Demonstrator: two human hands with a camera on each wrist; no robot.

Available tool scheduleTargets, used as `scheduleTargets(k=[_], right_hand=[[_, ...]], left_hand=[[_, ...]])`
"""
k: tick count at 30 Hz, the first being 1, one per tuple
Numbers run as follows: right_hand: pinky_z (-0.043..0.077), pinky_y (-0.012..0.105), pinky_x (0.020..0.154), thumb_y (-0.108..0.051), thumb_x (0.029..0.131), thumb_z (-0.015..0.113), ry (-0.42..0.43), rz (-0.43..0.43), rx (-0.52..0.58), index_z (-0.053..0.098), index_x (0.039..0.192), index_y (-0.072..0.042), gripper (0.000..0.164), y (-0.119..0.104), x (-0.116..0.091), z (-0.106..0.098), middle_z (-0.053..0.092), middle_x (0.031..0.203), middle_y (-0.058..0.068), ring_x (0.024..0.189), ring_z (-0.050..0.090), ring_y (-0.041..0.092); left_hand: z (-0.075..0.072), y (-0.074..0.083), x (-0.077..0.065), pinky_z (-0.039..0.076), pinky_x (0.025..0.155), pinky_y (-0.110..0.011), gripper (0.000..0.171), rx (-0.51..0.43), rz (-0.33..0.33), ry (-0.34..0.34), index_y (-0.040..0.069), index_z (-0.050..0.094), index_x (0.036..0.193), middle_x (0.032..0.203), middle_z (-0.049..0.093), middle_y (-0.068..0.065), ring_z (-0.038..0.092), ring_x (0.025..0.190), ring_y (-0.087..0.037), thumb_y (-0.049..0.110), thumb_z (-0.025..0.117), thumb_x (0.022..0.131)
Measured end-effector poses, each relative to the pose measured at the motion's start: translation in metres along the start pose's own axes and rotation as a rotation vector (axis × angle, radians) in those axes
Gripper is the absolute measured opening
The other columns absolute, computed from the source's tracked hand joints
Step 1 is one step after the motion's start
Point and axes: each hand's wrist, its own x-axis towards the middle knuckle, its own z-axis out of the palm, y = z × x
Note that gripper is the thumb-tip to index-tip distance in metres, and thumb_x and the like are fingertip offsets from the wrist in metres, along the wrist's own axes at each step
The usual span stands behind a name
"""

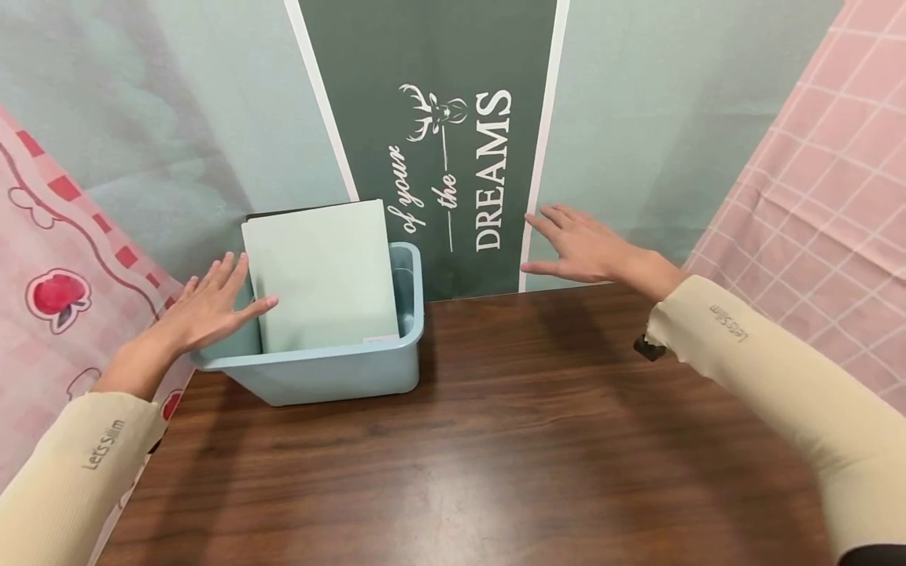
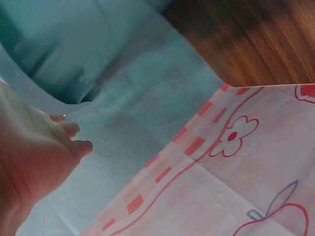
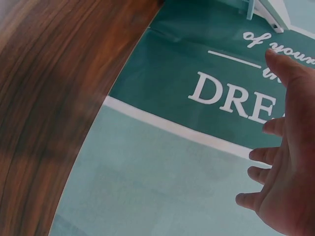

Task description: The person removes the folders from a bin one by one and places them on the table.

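Observation:
A light blue plastic bin (image 1: 340, 376) stands at the back left of the table. Out of its top rises a pale green folder (image 1: 322, 275), with a dark edge showing behind it. The left hand (image 1: 212, 306) hovers at the bin's left side with its fingers spread, overlapping the folder's edge in the head view. In the left wrist view, that hand (image 2: 39, 152) holds nothing and the bin's rim curves above it. Over at the right, the other hand (image 1: 583, 245) is raised before the back cloth, fingers extended. The right wrist view shows that hand (image 3: 290, 147) with nothing in it.
A brown wooden table (image 1: 453, 456) spreads in front. Behind it hangs a green cloth (image 1: 453, 47) with white lettering and a deer head. Pink cloths close off the left (image 1: 42, 236) and right (image 1: 814, 173) sides.

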Motion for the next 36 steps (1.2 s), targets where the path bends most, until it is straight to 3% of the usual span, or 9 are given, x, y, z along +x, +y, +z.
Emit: scheduleTargets(k=[19,26,36], right_hand=[[0.021,0.059,0.128,-0.066,0.099,0.061,-0.005,-0.08,0.107,0.023,0.17,-0.014,0.096,-0.03,0.025,0.002,0.018,0.175,0.021,0.162,0.016,0.041],[0.031,0.063,0.123,-0.069,0.098,0.061,-0.005,-0.112,0.142,0.023,0.171,-0.018,0.097,-0.044,0.04,0.001,0.016,0.176,0.017,0.162,0.018,0.036],[0.027,0.061,0.125,-0.069,0.098,0.06,-0.012,-0.124,0.213,0.023,0.171,-0.021,0.095,-0.058,0.061,0.004,0.014,0.178,0.012,0.164,0.014,0.032]], left_hand=[[0.014,-0.013,-0.005,-0.006,0.12,-0.077,0.099,-0.044,0.022,-0.047,0.007,-0.016,0.167,0.172,-0.022,-0.025,-0.013,0.159,-0.051,0.061,0.043,0.109],[0.016,-0.014,-0.004,-0.004,0.12,-0.077,0.099,-0.033,0.022,-0.04,0.007,-0.018,0.166,0.172,-0.022,-0.025,-0.012,0.159,-0.051,0.061,0.042,0.109],[0.014,-0.016,-0.002,-0.004,0.121,-0.076,0.101,-0.015,0.028,-0.042,0.005,-0.018,0.166,0.172,-0.022,-0.027,-0.013,0.159,-0.05,0.061,0.043,0.108]])
